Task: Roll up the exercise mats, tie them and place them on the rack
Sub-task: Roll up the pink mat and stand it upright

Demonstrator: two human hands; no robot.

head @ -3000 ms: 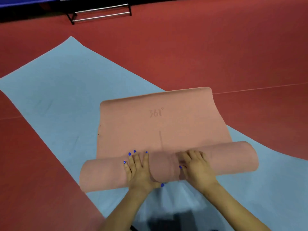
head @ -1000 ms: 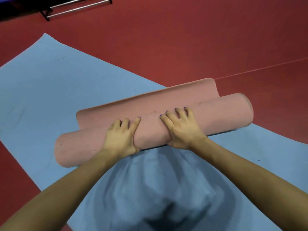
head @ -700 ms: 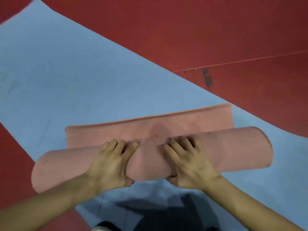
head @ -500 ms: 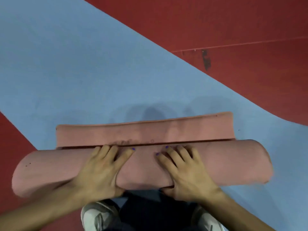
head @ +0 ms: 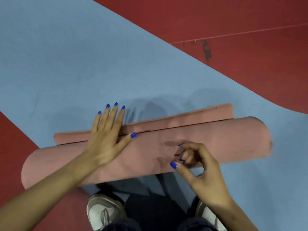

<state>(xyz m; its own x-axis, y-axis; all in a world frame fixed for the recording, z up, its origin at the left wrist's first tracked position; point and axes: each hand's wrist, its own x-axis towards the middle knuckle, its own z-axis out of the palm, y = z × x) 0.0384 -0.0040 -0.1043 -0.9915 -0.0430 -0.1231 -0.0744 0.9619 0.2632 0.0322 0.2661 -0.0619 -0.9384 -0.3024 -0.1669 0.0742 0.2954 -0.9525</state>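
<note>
While the person's two pale, scuffed sneakers (head: 104,212) are standing at the near edge of the view with dark trouser legs (head: 155,214) between them, the right hand (head: 202,172) is hovering just beyond them, over the near side of the thick pink rolled exercise mat (head: 216,142); its fingers are curling loosely toward the palm with the thumb sticking out, and they are gripping nothing that can be made out. Next to it, the left hand (head: 106,137) is lying flat across the top of the roll, fingers straight and close together, thumb spread to the side, blue-painted fingertips reaching past the roll and over the last unrolled strip of pink mat (head: 183,117). That strip is sticking out flat from under the far side of the roll, so the mat is almost fully rolled. Roll and strip are lying across a wide light blue exercise mat (head: 75,55), which is spreading flat beneath them and running away to the upper left. Beyond it, the dark red sports floor (head: 233,22) is showing a thin pale line and a dark scuff mark (head: 206,50).
</note>
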